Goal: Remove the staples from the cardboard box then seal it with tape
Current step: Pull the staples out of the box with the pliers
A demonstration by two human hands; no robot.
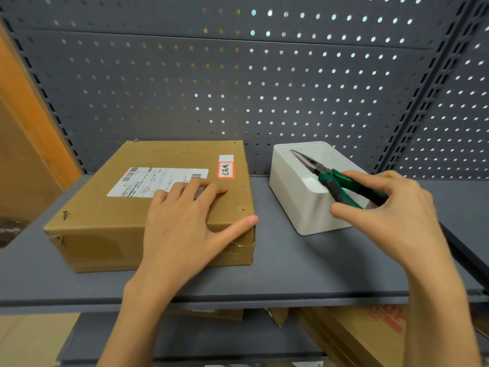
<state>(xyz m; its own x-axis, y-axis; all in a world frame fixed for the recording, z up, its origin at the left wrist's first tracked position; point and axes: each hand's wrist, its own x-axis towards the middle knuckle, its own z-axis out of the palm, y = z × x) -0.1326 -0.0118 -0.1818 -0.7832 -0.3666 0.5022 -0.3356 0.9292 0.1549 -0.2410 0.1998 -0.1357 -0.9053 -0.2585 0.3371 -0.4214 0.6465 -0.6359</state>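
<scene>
Your left hand (182, 221) lies flat on the box (148, 205), fingers straight across its top and over the near edge of the label (158, 181), thumb stretched along the near right corner. It grips nothing. The box sits on the shelf (264, 274) at 9 o'clock from centre, closed, with a bent staple (65, 215) at its near left corner and another (60, 241) just below on the front face. A red-edged sticker (226, 170) sits near its far right corner.

Your right hand (383, 210) grips the pliers (341, 181) by their green handles, fingers curled round them. The jaws point to 11 o'clock, over the white bin (299, 207); whether they are parted, you cannot tell. The bin stands at 3 o'clock from the box, apart from it. A pegboard (238, 75) backs the shelf at 12 o'clock.
</scene>
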